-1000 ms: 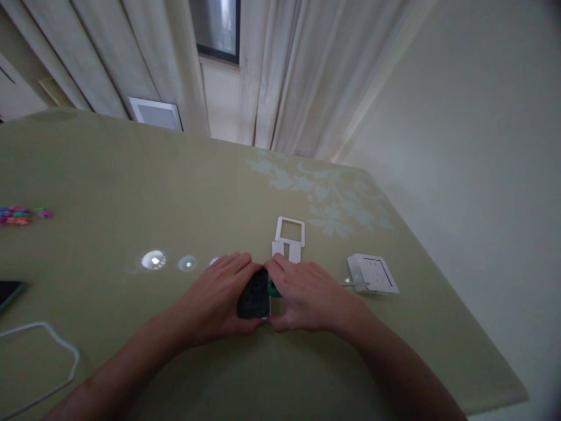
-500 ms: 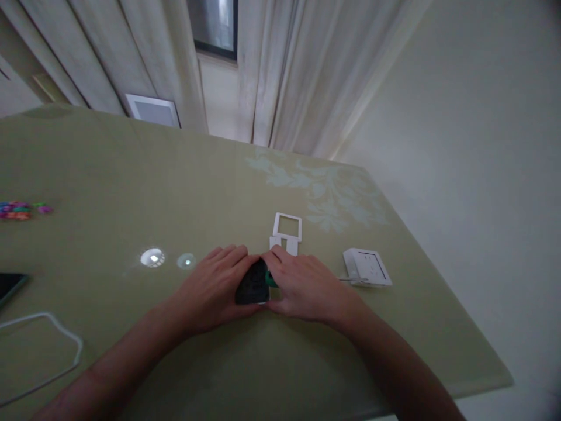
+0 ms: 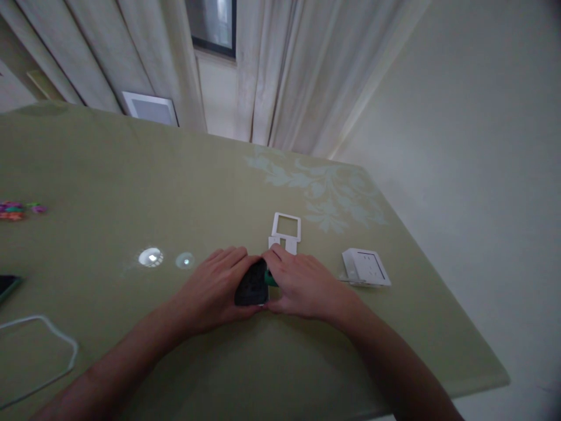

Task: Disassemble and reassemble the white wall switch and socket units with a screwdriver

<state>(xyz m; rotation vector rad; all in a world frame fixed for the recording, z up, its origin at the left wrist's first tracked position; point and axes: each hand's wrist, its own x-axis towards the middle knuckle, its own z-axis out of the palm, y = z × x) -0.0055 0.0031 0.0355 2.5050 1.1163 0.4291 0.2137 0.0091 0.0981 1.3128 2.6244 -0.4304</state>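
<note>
Hardly anything has shifted since a moment ago: the left hand [image 3: 214,290] still grips the dark module [image 3: 253,286] near the desk's [image 3: 131,175] front edge. The right hand [image 3: 302,285] is closed on a green piece [image 3: 271,280] at the module's edge. This looks like a fitting or prying step, so any further push calls for a steady left hold.

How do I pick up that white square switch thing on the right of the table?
Probably from above, pinching two opposite side edges of the white socket plate. It lies flat, face up, on the table, so only its thin raised rim offers a hold. It sits clear of the right hand, which with the left hand holds the dark device.
</note>
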